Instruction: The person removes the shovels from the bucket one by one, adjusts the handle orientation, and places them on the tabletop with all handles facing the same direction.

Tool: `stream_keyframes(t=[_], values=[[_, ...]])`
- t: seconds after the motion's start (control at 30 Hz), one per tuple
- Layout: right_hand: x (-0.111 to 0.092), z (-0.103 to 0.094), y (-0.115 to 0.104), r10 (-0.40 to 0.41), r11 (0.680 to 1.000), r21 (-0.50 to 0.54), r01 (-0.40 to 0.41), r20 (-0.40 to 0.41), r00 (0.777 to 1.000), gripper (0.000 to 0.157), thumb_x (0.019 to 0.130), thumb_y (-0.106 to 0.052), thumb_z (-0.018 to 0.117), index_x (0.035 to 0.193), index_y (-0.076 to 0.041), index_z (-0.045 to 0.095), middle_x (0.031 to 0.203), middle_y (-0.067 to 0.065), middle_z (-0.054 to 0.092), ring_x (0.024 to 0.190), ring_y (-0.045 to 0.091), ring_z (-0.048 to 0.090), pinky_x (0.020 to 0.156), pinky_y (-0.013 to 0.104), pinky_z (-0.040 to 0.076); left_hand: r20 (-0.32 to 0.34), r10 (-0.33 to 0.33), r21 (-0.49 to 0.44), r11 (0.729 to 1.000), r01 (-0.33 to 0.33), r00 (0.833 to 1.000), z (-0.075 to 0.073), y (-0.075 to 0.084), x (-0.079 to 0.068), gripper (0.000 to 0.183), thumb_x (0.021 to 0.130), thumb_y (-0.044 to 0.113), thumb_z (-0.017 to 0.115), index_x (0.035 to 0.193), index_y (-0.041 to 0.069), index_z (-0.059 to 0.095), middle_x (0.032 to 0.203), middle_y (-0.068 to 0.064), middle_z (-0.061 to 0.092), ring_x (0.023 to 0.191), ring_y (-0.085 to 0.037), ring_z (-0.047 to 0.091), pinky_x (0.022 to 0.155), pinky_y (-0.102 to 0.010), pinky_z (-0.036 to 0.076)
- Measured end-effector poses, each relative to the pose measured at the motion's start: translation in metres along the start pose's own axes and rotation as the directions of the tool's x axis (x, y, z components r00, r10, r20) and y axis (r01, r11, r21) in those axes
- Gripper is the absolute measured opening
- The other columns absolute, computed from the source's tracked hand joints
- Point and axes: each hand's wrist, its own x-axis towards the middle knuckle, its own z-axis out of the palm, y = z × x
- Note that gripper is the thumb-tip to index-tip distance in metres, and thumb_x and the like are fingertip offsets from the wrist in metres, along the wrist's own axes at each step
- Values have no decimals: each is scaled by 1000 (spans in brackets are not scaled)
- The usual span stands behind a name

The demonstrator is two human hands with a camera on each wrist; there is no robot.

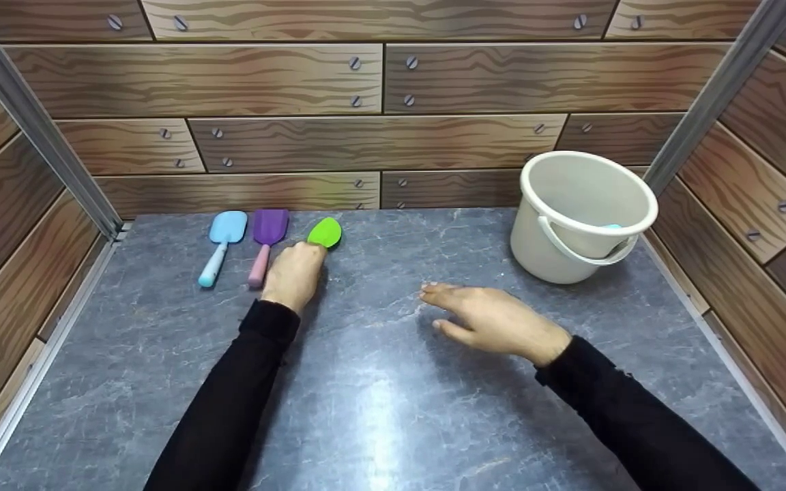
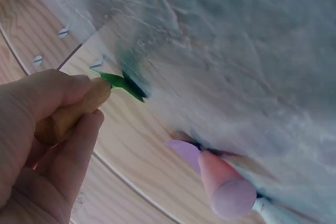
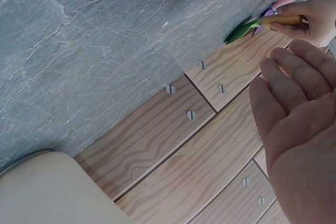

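Note:
My left hand point(image 1: 294, 274) grips the wooden handle of a small shovel with a green leaf-shaped blade point(image 1: 325, 232). In the left wrist view, thumb and fingers pinch that wooden handle point(image 2: 68, 115), and the green blade is at or just above the tabletop. To the left of this hand lie a purple shovel point(image 1: 271, 226) with a pink handle and a light blue shovel point(image 1: 228, 226), side by side. My right hand point(image 1: 492, 320) hovers over the middle right of the table, holding nothing. Its fingers are extended, palm showing in the right wrist view.
A cream bucket point(image 1: 550, 235) with its handle hanging down in front stands at the back right; a bit of something blue shows inside. Wood-patterned walls point(image 1: 284, 82) enclose the grey marbled table point(image 1: 379, 382) at the back and sides.

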Motion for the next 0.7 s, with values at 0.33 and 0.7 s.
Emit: stream_keyframes(t=[0.33, 0.7], values=[[-1, 3, 2, 3, 1000, -3, -3, 5, 1000, 57, 118, -33, 68, 169, -8, 63, 173, 17, 65, 158, 39, 68, 130, 61, 58, -72, -43, 112, 992, 51, 996, 64, -27, 16, 14, 96, -12, 73, 88, -4, 81, 91, -27, 85, 87, -55, 86, 64, -66, 71], [-3, 2, 2, 22, 1000, 4, -22, 32, 999, 57, 119, -34, 67, 169, -8, 63, 176, 16, 63, 160, 39, 66, 130, 62, 58, 0, -42, 96, 995, 42, 999, 113, -58, 26, 18, 102, -7, 69, 95, -1, 84, 98, -26, 86, 85, -50, 87, 67, -63, 74]])
